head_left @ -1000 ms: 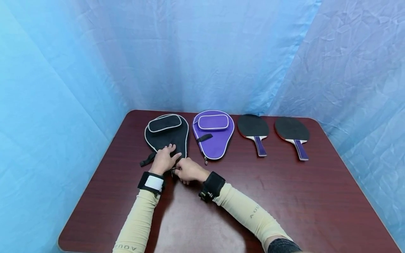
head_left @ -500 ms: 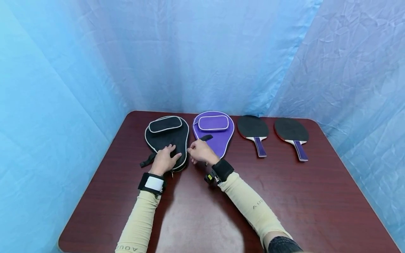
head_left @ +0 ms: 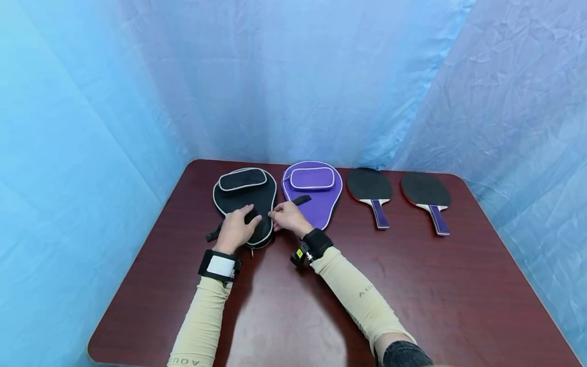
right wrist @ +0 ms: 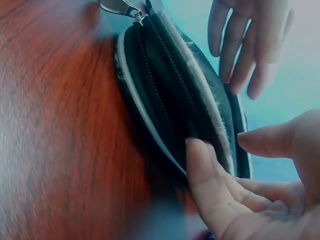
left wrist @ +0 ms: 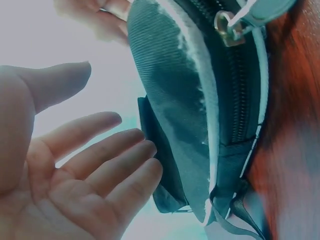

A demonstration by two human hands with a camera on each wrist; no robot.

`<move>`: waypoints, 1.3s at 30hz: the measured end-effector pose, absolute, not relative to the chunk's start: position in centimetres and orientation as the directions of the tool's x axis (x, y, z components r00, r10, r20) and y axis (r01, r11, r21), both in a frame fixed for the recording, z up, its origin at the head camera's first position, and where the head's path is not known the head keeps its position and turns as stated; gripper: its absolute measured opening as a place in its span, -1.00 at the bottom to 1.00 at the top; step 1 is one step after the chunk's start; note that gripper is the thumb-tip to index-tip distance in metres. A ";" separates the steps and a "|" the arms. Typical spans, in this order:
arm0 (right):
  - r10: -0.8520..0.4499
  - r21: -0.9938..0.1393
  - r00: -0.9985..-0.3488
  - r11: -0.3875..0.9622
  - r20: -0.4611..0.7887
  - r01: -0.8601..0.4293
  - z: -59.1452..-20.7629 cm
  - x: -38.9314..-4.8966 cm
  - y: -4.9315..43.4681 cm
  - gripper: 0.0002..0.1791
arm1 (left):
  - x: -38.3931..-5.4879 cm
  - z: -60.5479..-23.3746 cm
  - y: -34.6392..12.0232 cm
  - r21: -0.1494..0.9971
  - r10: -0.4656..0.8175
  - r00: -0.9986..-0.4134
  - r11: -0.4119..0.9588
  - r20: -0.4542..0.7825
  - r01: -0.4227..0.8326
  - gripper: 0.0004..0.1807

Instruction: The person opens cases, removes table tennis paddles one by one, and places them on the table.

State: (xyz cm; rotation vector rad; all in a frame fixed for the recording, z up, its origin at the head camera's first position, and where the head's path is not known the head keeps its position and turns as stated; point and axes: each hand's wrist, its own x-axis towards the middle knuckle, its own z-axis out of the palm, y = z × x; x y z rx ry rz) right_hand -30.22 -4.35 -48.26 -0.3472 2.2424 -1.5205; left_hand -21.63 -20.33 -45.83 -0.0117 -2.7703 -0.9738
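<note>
A black table tennis paddle case [head_left: 257, 196] with white piping lies flat on the table, its narrow end towards me. My left hand [head_left: 236, 229] rests over its lower part, fingers spread and straight. Along the case's right edge the zipper [right wrist: 172, 82] is parted, showing a dark gap. There my right hand [head_left: 290, 218] pinches the upper edge, index finger in the gap and thumb on the outer side. The zipper slider [left wrist: 230, 29] sits at the narrow end, its metal pull [right wrist: 117, 7] hanging off.
Just right of the black case lies a purple paddle case [head_left: 316, 214], partly covered by my right hand. Farther right are two black-faced paddles, one nearer [head_left: 369, 183] and one at the end [head_left: 425, 189]. Blue curtains [head_left: 293, 81] stand behind the table [head_left: 412, 295].
My right hand has left the zipper pull at the narrow end, moved up along the right edge and taken hold of the case's edge there. The left hand has stayed almost still.
</note>
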 end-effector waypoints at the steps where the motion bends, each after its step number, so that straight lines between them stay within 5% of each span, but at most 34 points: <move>1: -0.416 -0.930 -0.890 0.366 -0.185 0.022 -48.3 -30.3 -4.4 -0.76 | -21.6 -45.7 -20.3 0.624 -0.067 -0.978 0.778 0.200 0.074 -0.47; 20: -0.384 -0.833 -0.917 0.467 0.112 -0.297 -45.8 -28.3 -6.6 -0.64 | -21.1 -44.8 -21.4 0.698 -0.211 -0.929 0.713 0.305 0.068 -0.54; 25: -0.468 -0.784 -0.850 0.423 0.241 -0.455 -45.0 -27.3 -7.6 -0.60 | -20.8 -44.1 -21.8 0.726 -0.269 -0.895 0.682 0.355 0.083 -0.55; 32: -0.615 -0.621 -0.678 0.361 0.402 -0.695 -44.7 -25.6 -9.1 -0.62 | -20.0 -43.5 -22.4 0.794 -0.385 -0.836 0.600 0.390 0.094 -0.55; 39: -0.735 -0.529 -0.579 0.354 0.352 -0.771 -44.2 -24.3 -10.7 -0.56 | -18.4 -42.7 -23.8 0.836 -0.545 -0.744 0.548 0.385 0.032 -0.48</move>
